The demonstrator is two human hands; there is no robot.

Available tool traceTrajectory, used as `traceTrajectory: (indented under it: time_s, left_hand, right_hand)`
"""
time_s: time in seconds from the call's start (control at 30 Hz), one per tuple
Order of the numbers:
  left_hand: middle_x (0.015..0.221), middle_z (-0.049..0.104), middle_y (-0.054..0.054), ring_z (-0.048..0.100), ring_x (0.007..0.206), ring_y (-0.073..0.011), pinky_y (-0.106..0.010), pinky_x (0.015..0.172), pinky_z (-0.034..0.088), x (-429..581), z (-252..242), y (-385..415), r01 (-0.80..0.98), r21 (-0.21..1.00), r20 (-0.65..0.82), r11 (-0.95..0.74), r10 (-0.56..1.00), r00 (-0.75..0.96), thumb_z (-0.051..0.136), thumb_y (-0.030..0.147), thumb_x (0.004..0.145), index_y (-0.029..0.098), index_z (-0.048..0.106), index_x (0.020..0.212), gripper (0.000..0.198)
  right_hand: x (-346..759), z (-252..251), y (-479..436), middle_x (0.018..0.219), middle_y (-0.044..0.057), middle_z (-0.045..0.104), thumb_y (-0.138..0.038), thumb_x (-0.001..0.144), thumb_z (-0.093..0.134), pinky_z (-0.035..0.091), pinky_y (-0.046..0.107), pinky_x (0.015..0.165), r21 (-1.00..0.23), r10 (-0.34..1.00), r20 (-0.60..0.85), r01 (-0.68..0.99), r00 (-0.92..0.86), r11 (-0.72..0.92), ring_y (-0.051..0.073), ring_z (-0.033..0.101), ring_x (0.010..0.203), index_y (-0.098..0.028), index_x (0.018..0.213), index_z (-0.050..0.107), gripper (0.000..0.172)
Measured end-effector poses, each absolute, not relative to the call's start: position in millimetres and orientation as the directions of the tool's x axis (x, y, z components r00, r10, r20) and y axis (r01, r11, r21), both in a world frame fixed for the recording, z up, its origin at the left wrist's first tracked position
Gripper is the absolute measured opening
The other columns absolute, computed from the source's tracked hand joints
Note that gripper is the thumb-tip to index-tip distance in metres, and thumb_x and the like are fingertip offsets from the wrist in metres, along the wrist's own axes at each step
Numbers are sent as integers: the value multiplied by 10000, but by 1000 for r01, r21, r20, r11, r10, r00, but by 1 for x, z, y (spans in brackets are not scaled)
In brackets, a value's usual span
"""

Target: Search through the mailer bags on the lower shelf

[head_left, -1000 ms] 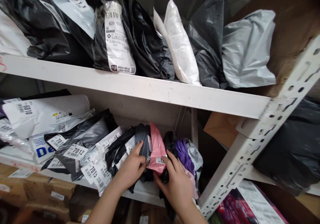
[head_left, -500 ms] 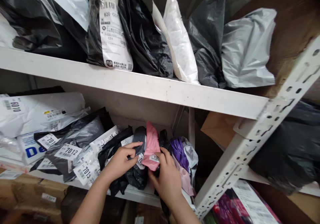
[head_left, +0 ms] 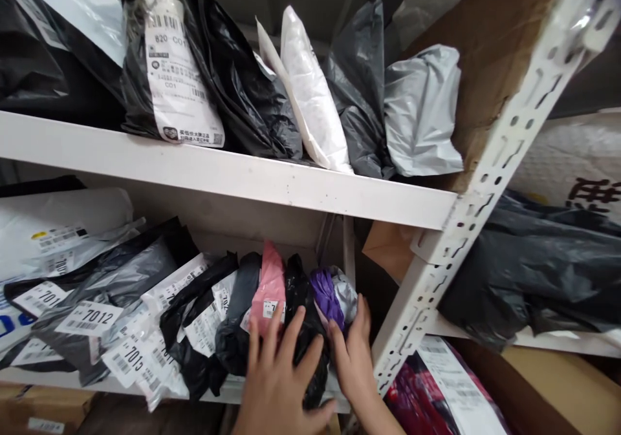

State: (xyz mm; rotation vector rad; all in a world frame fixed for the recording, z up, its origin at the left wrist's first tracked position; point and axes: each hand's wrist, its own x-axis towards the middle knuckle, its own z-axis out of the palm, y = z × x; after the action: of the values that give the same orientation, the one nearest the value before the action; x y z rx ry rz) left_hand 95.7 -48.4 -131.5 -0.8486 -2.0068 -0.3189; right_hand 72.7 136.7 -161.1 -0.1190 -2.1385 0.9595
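Note:
On the lower shelf, a row of bagged parcels stands side by side. My left hand (head_left: 284, 370) is spread with its fingers apart, over the front of the pink parcel (head_left: 270, 286) and the black parcel (head_left: 298, 286) beside it. Further right, my right hand (head_left: 354, 357) has its thumb and fingers apart around the purple parcel (head_left: 327, 296) and the silver-grey parcel (head_left: 344, 293), touching their front and right side. To the left stand a dark grey parcel (head_left: 240, 312) and a black parcel with white labels (head_left: 194, 325).
The upper shelf beam (head_left: 291, 186) crosses above my hands, with bagged parcels on it. A slotted white post (head_left: 466, 222) rises at the right. Labelled parcels (head_left: 92, 318) lie at the left; a large black bag (head_left: 533, 273) is beyond the post.
My left hand has moved right, from the dark grey parcel to the pink and black ones, and spread open. My right hand has left the pink parcel for the purple one. The view has shifted right.

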Motion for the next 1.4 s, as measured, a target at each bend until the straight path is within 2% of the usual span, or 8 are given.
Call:
traceTrajectory:
  time_s: [0.17, 0.47, 0.63, 0.83, 0.93, 1.07, 1.2, 1.4]
  left_hand:
    - [1379, 441, -189, 351, 1241, -356, -554, 961, 191, 76, -155, -25, 497, -111, 783, 861, 383, -490, 651, 390, 696, 200, 570, 1162, 510]
    - [1208, 567, -172, 476, 1102, -313, -498, 893, 279, 70, -145, -31, 489, -89, 808, 868, 350, -474, 539, 382, 776, 176, 573, 1188, 462]
    - [1261, 531, -150, 416, 1194, -348, -523, 959, 270, 80, -134, -12, 455, 142, 809, 879, 162, -565, 589, 387, 719, 212, 642, 1065, 391]
    - [1324, 538, -68, 314, 1313, -335, -595, 1071, 41, 75, -132, 1, 441, 72, 779, 895, 225, -585, 512, 402, 819, 221, 598, 1141, 379]
    - [1343, 523, -89, 398, 1277, -272, -513, 1104, 193, 68, -127, 12, 510, 35, 752, 860, 313, -580, 501, 263, 820, 154, 482, 1290, 483]
    - [1418, 432, -101, 605, 989, -253, -420, 825, 505, 62, -111, 30, 548, 116, 506, 828, 426, -750, 489, 129, 770, 264, 465, 1312, 559]
    - [1299, 551, -97, 564, 1026, -313, -466, 821, 487, 58, -104, 35, 512, 188, 388, 838, 415, -823, 419, 136, 819, 196, 625, 1058, 321]
    - [860, 646, -30, 596, 823, -192, -330, 749, 452, 56, -110, 25, 586, 412, 395, 698, 443, -805, 341, 67, 848, 181, 583, 869, 269]
  right_hand:
    - [38, -171, 138, 1288, 217, 442, -634, 772, 402, 308, 564, 1023, -906, 599, 354, -105, -719, 409, 374, 411, 1229, -125, 1279, 402, 718]
    - [39, -170, 135, 995, 143, 567, -663, 750, 330, 405, 463, 902, -959, 738, 262, -84, -621, 270, 319, 537, 983, -192, 945, 459, 525]
    - [43, -177, 131, 943, 107, 564, -508, 661, 460, 422, 429, 865, -950, 709, 269, -58, -652, 308, 305, 547, 936, -202, 971, 399, 440]
    - [37, -179, 136, 1217, 142, 535, -550, 657, 447, 356, 455, 986, -985, 679, 173, -125, -713, 120, 330, 475, 1151, -177, 1205, 440, 664]
    - [33, -173, 136, 1195, 144, 561, -614, 661, 420, 325, 480, 1003, -996, 723, 89, -70, -685, 56, 358, 449, 1174, -183, 1095, 542, 623]
    - [31, -171, 133, 1077, 133, 614, -596, 687, 382, 411, 397, 916, -990, 740, 117, -134, -663, 37, 301, 548, 1038, -182, 969, 537, 524]
    - [31, -178, 130, 1058, 168, 604, -631, 676, 363, 426, 411, 894, -996, 791, 73, -89, -608, 23, 318, 552, 1033, -168, 971, 504, 567]
    - [38, -188, 131, 1096, 176, 581, -678, 663, 396, 392, 459, 958, -996, 791, 85, -49, -606, 70, 347, 503, 1115, -188, 930, 507, 568]
